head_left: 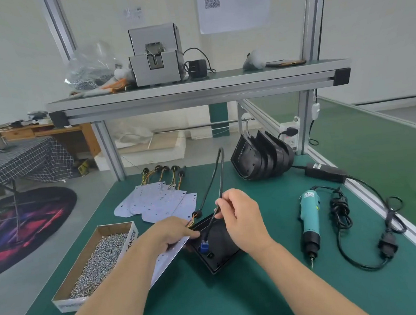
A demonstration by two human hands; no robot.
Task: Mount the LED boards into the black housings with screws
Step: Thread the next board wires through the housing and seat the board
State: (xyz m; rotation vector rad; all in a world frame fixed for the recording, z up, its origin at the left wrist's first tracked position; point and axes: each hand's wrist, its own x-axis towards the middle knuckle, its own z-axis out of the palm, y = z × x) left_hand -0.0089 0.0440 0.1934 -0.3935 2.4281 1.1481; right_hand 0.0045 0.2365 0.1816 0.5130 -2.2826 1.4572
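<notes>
- Black thin cable [211, 226] is pinched in the right hand [240, 217], above the flat black plastic housing [220, 260] on the green bench mat [216, 304].
- The left hand [171, 233] grips the white LED board [169, 256], tilted at the housing's left edge.
- Judged step: routing the cable before seating.
- Next: lay the board flat, then take 1 screw from the cardboard screw box [130, 243] and the teal electric screwdriver [309, 221].

The left hand [170, 231] hides part of the board [168, 259] and the wire ends of the cable [211, 224]; the right hand [243, 218] covers the housing [221, 257] middle. We cannot read the poster [234, 5].
</notes>
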